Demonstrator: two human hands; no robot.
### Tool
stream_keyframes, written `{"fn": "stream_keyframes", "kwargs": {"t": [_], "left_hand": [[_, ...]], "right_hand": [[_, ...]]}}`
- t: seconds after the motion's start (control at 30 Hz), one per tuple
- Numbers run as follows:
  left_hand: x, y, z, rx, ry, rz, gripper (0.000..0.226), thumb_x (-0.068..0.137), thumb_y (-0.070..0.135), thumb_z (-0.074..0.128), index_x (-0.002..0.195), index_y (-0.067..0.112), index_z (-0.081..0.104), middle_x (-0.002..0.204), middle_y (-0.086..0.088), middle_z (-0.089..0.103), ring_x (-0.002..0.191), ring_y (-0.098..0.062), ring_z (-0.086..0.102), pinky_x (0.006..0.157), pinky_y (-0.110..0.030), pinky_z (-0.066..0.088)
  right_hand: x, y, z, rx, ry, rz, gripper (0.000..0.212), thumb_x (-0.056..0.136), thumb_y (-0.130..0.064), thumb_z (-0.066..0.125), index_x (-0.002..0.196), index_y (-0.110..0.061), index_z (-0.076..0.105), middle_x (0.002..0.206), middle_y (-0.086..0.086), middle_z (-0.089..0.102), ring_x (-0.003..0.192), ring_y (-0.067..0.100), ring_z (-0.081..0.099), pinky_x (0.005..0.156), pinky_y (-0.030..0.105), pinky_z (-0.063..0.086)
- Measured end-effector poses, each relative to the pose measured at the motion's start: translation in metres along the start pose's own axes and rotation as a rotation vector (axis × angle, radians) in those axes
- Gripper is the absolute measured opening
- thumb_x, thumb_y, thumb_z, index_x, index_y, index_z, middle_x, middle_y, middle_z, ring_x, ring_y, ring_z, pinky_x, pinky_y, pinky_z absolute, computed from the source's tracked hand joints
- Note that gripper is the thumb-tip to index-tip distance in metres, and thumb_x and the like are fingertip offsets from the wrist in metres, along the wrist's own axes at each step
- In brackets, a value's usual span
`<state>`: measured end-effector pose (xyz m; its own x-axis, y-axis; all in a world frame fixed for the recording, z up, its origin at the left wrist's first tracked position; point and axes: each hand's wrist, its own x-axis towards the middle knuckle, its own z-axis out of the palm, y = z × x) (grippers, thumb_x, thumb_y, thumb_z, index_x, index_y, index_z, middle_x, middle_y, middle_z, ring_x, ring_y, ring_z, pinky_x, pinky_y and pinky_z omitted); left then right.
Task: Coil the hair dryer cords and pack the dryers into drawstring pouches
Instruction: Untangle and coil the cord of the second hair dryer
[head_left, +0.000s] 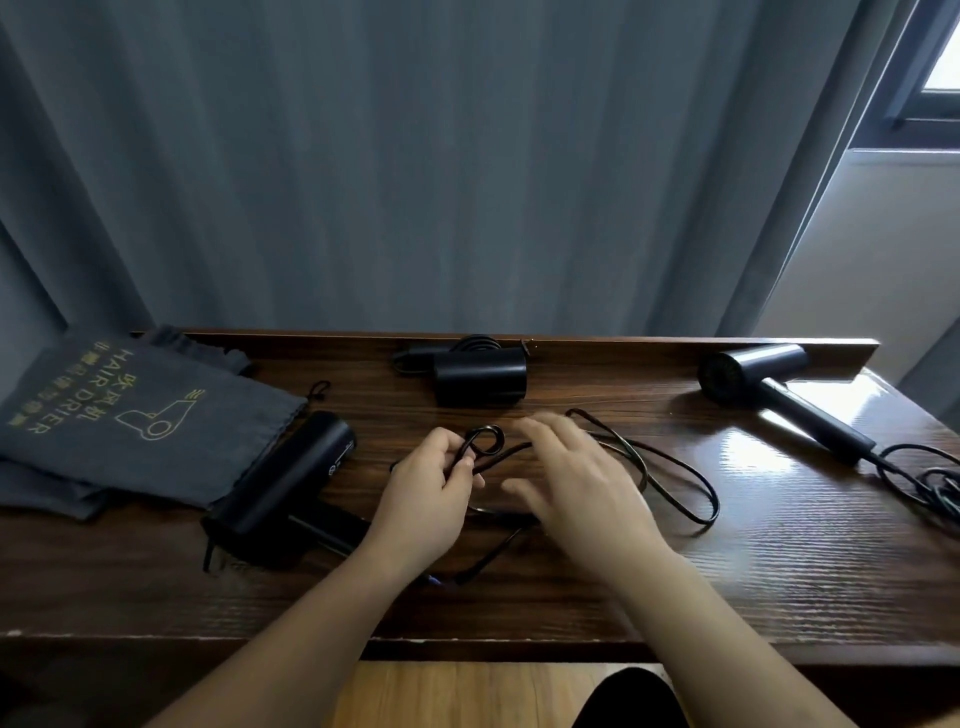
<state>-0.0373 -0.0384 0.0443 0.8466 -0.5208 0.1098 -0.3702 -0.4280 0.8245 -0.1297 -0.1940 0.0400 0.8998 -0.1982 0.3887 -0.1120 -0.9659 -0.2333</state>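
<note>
A black hair dryer (291, 480) lies at the left of the wooden table (779, 571), partly on grey drawstring pouches (130, 415) printed "HAIR DRIER". Its black cord (670, 467) runs loose to the right in long loops. My left hand (431, 493) grips a small coil of that cord (485, 441) between thumb and fingers. My right hand (576, 478) hovers just right of the coil with fingers spread and blurred, holding nothing. A second dryer (480, 376) with a wound cord sits at the back centre. A third dryer (779, 395) lies at the back right with its cord (930, 480) tangled.
A raised wooden ledge (623, 345) runs along the table's far edge, with grey curtains (415, 156) behind it. A window (930, 67) lights the right corner. Wooden floor (457, 696) shows below the near table edge.
</note>
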Motion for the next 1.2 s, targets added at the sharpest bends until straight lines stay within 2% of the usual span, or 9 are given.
{"fn": "stream_keyframes", "kwargs": {"t": [0.1, 0.17, 0.3, 0.47, 0.57, 0.73, 0.9, 1.03, 1.2], "left_hand": [[0.000, -0.002, -0.002, 0.029, 0.033, 0.037, 0.010, 0.102, 0.025, 0.051, 0.099, 0.031, 0.059, 0.103, 0.013, 0.066, 0.089, -0.006, 0.065, 0.079, -0.029, 0.055], [0.005, -0.005, -0.007, 0.079, 0.114, 0.064, 0.008, 0.102, 0.024, 0.053, 0.098, 0.026, 0.059, 0.117, 0.016, 0.055, 0.098, -0.004, 0.057, 0.084, -0.020, 0.046], [0.013, -0.010, -0.019, 0.029, 0.169, -0.053, 0.012, 0.102, 0.025, 0.053, 0.094, 0.024, 0.061, 0.109, 0.011, 0.053, 0.086, -0.004, 0.054, 0.066, -0.008, 0.039], [0.013, -0.009, -0.015, -0.149, 0.107, -0.172, 0.016, 0.104, 0.019, 0.049, 0.093, 0.023, 0.060, 0.090, 0.001, 0.071, 0.079, -0.016, 0.067, 0.064, -0.021, 0.049], [0.012, -0.012, -0.014, -0.203, 0.101, -0.193, 0.015, 0.104, 0.015, 0.049, 0.096, 0.020, 0.061, 0.085, 0.000, 0.073, 0.083, -0.015, 0.071, 0.073, -0.025, 0.057], [0.013, -0.015, -0.014, -0.292, 0.104, -0.201, 0.016, 0.102, 0.009, 0.051, 0.096, 0.018, 0.062, 0.090, -0.003, 0.074, 0.087, -0.014, 0.073, 0.084, -0.037, 0.061], [0.013, -0.015, -0.010, -0.272, 0.087, -0.186, 0.009, 0.098, 0.012, 0.059, 0.096, 0.020, 0.064, 0.094, 0.000, 0.072, 0.088, -0.010, 0.073, 0.087, -0.037, 0.061], [0.011, -0.014, -0.007, -0.288, 0.075, -0.142, 0.012, 0.100, 0.010, 0.057, 0.094, 0.019, 0.064, 0.093, 0.001, 0.072, 0.091, -0.011, 0.072, 0.088, -0.035, 0.060], [0.011, -0.006, -0.007, -0.527, 0.059, -0.160, 0.007, 0.101, 0.008, 0.053, 0.100, 0.009, 0.060, 0.090, -0.009, 0.074, 0.089, -0.020, 0.075, 0.078, -0.031, 0.061]], "right_hand": [[0.004, 0.006, 0.006, -0.024, 0.007, 0.018, 0.030, 0.097, -0.048, 0.058, 0.115, -0.026, 0.067, 0.103, -0.009, 0.062, 0.098, 0.015, 0.063, 0.075, 0.024, 0.045], [0.004, 0.018, 0.004, 0.078, 0.098, 0.027, 0.020, 0.097, -0.043, 0.059, 0.094, -0.027, 0.070, 0.088, -0.014, 0.058, 0.081, 0.007, 0.059, 0.069, 0.018, 0.039], [0.005, 0.042, -0.008, 0.351, 0.251, 0.148, 0.020, 0.100, -0.030, 0.056, 0.081, -0.031, 0.052, 0.082, -0.014, 0.053, 0.081, -0.005, 0.052, 0.071, 0.011, 0.035], [0.011, 0.064, -0.014, 0.604, 0.432, 0.550, 0.041, 0.106, -0.038, 0.043, 0.071, -0.018, 0.045, 0.066, -0.002, 0.048, 0.066, 0.019, 0.045, 0.066, 0.038, 0.037], [0.014, 0.071, -0.017, 0.736, 0.535, 0.677, 0.051, 0.096, -0.061, 0.039, 0.071, -0.017, 0.044, 0.064, -0.002, 0.046, 0.064, 0.023, 0.043, 0.064, 0.044, 0.038], [0.024, 0.079, -0.016, 0.900, 0.660, 0.822, 0.043, 0.087, -0.070, 0.042, 0.069, -0.032, 0.050, 0.069, -0.005, 0.050, 0.068, 0.024, 0.048, 0.069, 0.048, 0.046], [0.025, 0.068, -0.007, 0.555, 0.428, 0.598, 0.007, 0.099, -0.027, 0.060, 0.092, -0.026, 0.059, 0.102, -0.002, 0.060, 0.094, 0.021, 0.059, 0.079, 0.031, 0.040], [0.010, 0.056, 0.007, 0.315, 0.296, 0.353, 0.018, 0.095, -0.011, 0.063, 0.102, -0.025, 0.072, 0.127, -0.009, 0.056, 0.101, 0.013, 0.062, 0.087, 0.031, 0.052], [0.000, 0.030, 0.006, 0.322, -0.014, 0.056, 0.034, 0.093, -0.036, 0.068, 0.125, -0.033, 0.059, 0.119, -0.022, 0.056, 0.105, -0.004, 0.051, 0.093, 0.021, 0.046]]}}
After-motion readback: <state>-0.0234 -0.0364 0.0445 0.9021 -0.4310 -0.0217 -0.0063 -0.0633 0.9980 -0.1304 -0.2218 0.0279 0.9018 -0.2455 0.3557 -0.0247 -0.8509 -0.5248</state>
